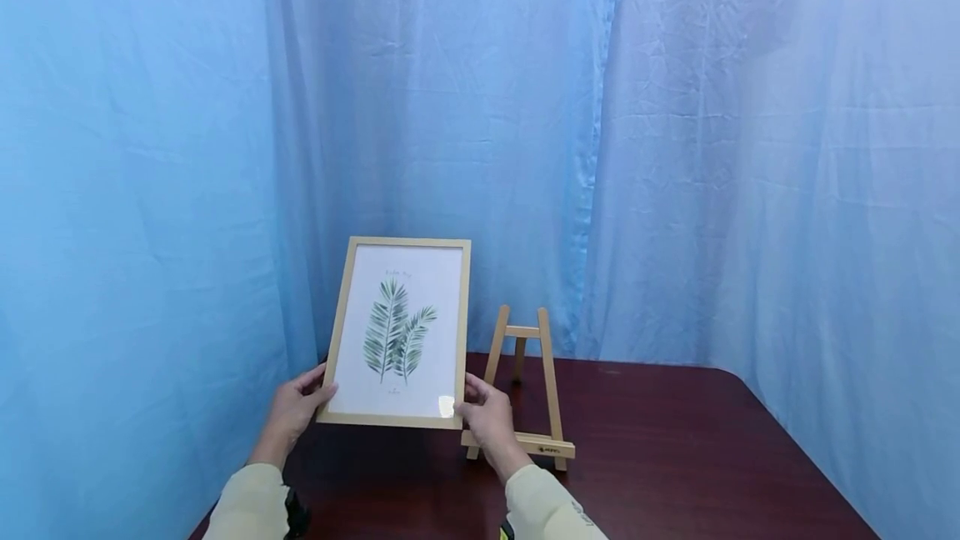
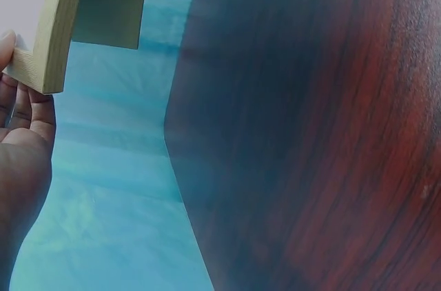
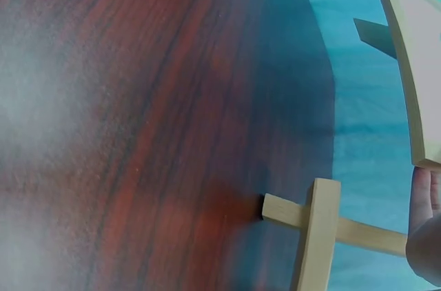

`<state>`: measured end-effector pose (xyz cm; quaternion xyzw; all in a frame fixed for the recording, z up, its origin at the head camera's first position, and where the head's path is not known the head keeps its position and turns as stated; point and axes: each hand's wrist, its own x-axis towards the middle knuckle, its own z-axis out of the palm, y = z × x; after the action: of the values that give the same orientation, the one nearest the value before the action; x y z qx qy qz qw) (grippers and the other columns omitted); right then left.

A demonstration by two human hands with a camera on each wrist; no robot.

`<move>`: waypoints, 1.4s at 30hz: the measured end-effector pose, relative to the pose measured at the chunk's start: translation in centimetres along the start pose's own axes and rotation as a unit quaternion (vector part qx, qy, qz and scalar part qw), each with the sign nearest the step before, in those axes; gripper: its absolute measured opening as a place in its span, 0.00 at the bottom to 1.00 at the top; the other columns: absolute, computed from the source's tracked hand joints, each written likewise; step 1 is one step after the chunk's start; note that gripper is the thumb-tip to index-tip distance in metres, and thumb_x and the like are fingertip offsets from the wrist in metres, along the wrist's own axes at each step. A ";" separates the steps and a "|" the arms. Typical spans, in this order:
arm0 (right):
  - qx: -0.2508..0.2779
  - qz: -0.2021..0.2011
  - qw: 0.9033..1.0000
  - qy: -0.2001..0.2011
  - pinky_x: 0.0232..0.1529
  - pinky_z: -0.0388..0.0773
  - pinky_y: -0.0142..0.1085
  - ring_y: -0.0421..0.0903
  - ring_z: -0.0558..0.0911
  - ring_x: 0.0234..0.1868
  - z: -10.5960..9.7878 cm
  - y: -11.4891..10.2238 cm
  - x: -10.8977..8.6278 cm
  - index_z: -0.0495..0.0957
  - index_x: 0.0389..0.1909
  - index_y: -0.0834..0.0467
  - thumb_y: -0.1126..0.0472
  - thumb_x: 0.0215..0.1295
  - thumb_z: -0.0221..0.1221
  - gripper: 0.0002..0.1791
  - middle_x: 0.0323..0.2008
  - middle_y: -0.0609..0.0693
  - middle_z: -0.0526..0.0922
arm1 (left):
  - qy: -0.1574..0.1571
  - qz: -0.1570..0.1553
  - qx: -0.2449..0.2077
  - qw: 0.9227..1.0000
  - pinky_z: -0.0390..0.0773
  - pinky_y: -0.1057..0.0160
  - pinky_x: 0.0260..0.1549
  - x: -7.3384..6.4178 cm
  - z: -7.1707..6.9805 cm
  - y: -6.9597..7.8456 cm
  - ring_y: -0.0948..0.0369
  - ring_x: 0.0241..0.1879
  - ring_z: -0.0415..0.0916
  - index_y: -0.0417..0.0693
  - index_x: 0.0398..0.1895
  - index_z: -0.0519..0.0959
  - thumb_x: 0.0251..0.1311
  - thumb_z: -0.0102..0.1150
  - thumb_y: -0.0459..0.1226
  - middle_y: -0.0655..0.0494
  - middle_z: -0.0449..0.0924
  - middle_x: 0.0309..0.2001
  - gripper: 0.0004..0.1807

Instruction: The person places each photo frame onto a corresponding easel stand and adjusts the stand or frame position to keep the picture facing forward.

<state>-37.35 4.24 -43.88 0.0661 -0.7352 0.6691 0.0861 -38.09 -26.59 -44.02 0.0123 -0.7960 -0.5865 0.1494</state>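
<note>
A picture frame (image 1: 399, 332) with a light wood border and a print of two green fern-like leaves is held up above the table, tilted slightly back. My left hand (image 1: 292, 408) pinches its lower left side, thumb on the front and fingers behind. On the lower right side, my right hand (image 1: 489, 417) grips it the same way. The left wrist view shows the frame's bottom corner (image 2: 54, 63) in the fingers, with a dark support flap (image 2: 110, 8) jutting from its back. Just right of the frame stands a small wooden easel (image 1: 551, 382), partly hidden by my right hand.
The dark red-brown wooden table (image 1: 660, 432) has a rounded far right corner. Light blue curtains (image 1: 465, 107) hang close behind it and along both sides. The easel's front ledge (image 1: 558, 447) sticks out near my right wrist.
</note>
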 end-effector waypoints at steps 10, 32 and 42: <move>0.000 -0.016 1.000 -0.002 0.36 0.78 0.33 0.50 0.80 0.47 -1.0 -0.7 0.5 0.75 0.64 0.63 0.75 0.61 0.62 0.28 0.53 0.60 0.81 | 0.004 0.009 -0.013 1.000 0.79 0.66 0.44 0.3 0.4 0.8 0.45 0.58 0.72 0.38 0.71 0.66 0.67 0.62 0.36 0.32 0.70 0.64 0.31; -0.012 -0.027 1.000 0.008 0.39 0.83 0.37 0.49 0.80 0.47 -3.7 -1.6 1.7 0.76 0.63 0.65 0.71 0.62 0.64 0.26 0.49 0.58 0.82 | 0.008 0.075 -0.037 0.996 0.75 0.76 0.39 0.7 1.9 3.0 0.55 0.51 0.75 0.35 0.68 0.69 0.65 0.63 0.31 0.33 0.74 0.59 0.29; 0.007 -0.051 0.999 0.001 0.39 0.84 0.41 0.48 0.80 0.44 -5.3 -1.9 1.9 0.74 0.63 0.68 0.73 0.63 0.62 0.26 0.47 0.60 0.82 | -0.006 0.094 -0.052 0.994 0.75 0.76 0.40 0.8 2.8 3.6 0.49 0.55 0.74 0.35 0.68 0.69 0.65 0.63 0.31 0.34 0.73 0.60 0.29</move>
<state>-38.60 9.40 -41.15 0.1035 -0.7262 0.6688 0.1209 -39.01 -23.01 -41.24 -0.0737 -0.7628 -0.6107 0.1992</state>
